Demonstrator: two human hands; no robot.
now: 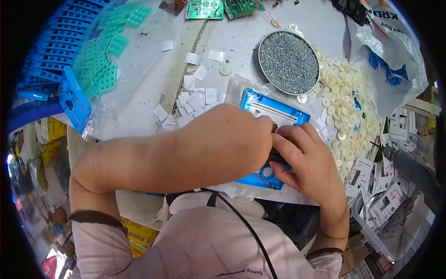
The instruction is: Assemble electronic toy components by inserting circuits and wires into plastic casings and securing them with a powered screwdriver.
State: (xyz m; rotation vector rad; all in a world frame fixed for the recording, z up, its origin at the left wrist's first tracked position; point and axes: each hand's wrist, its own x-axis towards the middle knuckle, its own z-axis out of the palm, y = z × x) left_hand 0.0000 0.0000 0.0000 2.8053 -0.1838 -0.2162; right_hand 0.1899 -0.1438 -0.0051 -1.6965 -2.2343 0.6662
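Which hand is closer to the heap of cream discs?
Right: the right hand is just left of the heap; the left hand is farther left, by the blue casing.

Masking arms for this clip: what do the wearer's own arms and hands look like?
Left hand and right hand: no gloves, watch or bracelet visible. Forearms bare, below short, pale pinkish sleeves edged with dark brown bands. No markings seen on the sleeves. A black cable crosses the shirt front.
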